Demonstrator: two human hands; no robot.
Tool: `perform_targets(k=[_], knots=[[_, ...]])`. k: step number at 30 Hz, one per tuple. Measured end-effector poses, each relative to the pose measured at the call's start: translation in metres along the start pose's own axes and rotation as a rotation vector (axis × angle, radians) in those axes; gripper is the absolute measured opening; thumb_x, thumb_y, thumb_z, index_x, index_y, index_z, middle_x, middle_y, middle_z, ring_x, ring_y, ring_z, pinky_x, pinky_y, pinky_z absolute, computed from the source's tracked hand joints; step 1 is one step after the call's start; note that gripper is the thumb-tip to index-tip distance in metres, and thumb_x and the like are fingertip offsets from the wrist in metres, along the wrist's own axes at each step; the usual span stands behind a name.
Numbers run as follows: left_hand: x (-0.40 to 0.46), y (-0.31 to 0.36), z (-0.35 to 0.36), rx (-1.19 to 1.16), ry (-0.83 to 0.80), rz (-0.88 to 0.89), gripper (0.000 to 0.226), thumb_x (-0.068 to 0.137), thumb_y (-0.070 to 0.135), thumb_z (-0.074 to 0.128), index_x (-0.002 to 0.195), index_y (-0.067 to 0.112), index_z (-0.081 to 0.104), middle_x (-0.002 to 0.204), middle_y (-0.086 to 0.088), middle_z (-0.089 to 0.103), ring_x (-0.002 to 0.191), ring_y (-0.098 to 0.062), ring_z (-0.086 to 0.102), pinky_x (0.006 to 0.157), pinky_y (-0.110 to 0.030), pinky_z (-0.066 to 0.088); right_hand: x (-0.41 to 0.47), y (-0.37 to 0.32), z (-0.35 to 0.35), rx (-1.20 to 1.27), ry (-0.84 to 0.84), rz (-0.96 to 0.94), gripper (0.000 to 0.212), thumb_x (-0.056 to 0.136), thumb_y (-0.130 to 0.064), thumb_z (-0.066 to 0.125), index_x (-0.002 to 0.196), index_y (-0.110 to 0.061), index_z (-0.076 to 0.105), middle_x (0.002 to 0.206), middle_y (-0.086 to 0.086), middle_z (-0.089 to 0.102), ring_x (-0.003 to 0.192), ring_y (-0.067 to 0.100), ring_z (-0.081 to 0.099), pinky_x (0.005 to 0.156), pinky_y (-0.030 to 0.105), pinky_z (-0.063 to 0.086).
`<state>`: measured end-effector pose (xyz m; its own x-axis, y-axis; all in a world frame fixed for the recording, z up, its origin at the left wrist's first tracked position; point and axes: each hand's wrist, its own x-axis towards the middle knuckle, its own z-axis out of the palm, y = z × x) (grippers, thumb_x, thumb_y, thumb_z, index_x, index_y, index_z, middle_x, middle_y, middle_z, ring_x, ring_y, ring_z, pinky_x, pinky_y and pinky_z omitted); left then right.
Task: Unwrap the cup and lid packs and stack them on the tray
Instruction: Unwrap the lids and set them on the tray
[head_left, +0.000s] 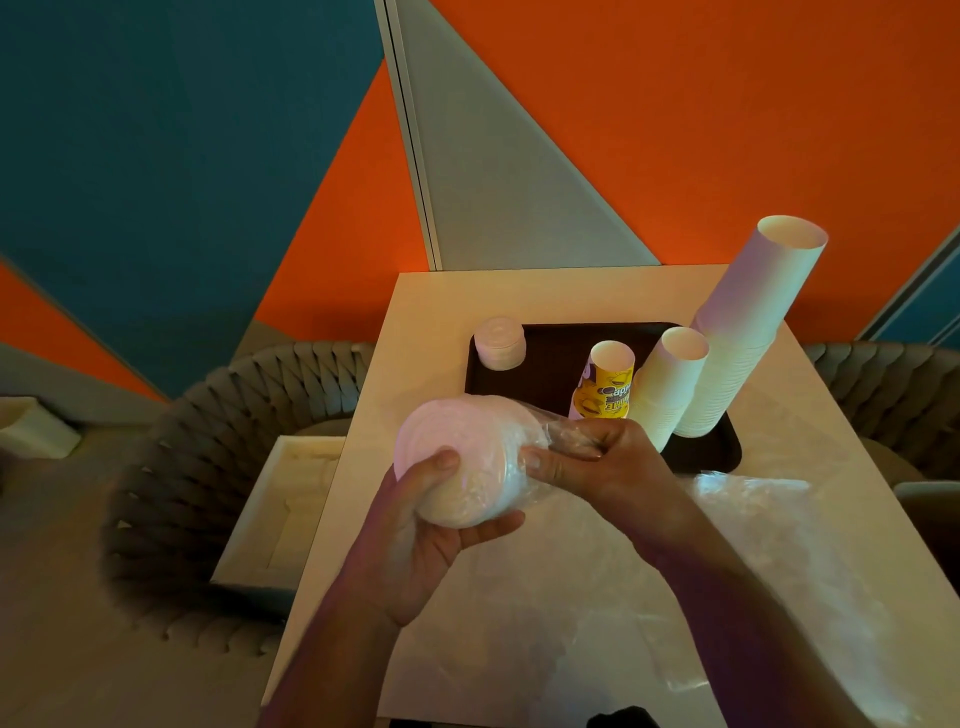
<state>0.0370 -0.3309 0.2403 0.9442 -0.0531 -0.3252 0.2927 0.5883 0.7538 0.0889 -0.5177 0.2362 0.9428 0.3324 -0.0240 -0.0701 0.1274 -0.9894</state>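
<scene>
A pale bench (810, 415) is seen at centre frame. Woven grey chairs (218, 441) are placed at its left and right, and an orange, teal and grey wall (675, 130) is seen behind.

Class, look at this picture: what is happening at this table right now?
A person is unwrapping a pack of lids. The left hand cradles it while the right hand grips the clear wrap. On the dark tray stand three cup stacks and a short lid stack. Loose plastic lies on the table.
</scene>
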Motion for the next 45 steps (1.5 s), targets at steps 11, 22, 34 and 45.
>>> perform_targets(k=[11, 22, 34, 45], knots=[[-0.002, -0.009, -0.001, -0.190, -0.075, -0.026, 0.098, 0.036, 0.036, 0.098, 0.124, 0.012, 0.062, 0.106, -0.017, 0.071, 0.092, -0.036, 0.071, 0.059, -0.047, 0.057, -0.002, -0.002, 0.007, 0.405, -0.156, 0.000, 0.042, 0.087, -0.001, 0.066, 0.129, 0.004, 0.064, 0.131, 0.023, 0.065, 0.122, 0.034, 0.063, 0.095, 0.038, 0.056], [-0.007, -0.002, -0.003, -0.218, -0.112, 0.012, 0.096, 0.031, 0.038, 0.099, 0.118, 0.012, 0.066, 0.102, -0.018, 0.072, 0.085, -0.033, 0.072, 0.058, -0.048, 0.058, -0.005, -0.003, 0.009, 0.208, -0.090, 0.032, 0.059, 0.063, -0.037, 0.094, 0.105, -0.001, 0.075, 0.085, 0.024, 0.048, 0.063, 0.030, 0.024, 0.050, 0.031, 0.025], [-0.015, 0.001, 0.006, -0.299, -0.082, 0.049, 0.099, 0.029, 0.035, 0.099, 0.119, 0.014, 0.064, 0.098, -0.017, 0.073, 0.083, -0.035, 0.073, 0.056, -0.049, 0.058, 0.000, 0.014, 0.010, 0.002, 0.111, 0.072, 0.052, 0.080, -0.028, 0.085, 0.090, 0.012, 0.053, 0.076, 0.017, 0.062, 0.072, 0.022, 0.057, 0.067, 0.036, 0.048], [-0.016, 0.017, -0.019, 0.422, 0.357, 0.283, 0.066, 0.078, 0.014, 0.081, 0.130, 0.041, 0.051, 0.124, 0.006, 0.057, 0.114, -0.025, 0.058, 0.067, -0.055, 0.061, 0.009, -0.010, 0.034, -0.416, 0.199, -0.203, 0.019, 0.088, -0.007, 0.074, 0.093, -0.024, 0.069, 0.087, 0.000, 0.066, 0.076, 0.016, 0.059, 0.065, 0.017, 0.048]])
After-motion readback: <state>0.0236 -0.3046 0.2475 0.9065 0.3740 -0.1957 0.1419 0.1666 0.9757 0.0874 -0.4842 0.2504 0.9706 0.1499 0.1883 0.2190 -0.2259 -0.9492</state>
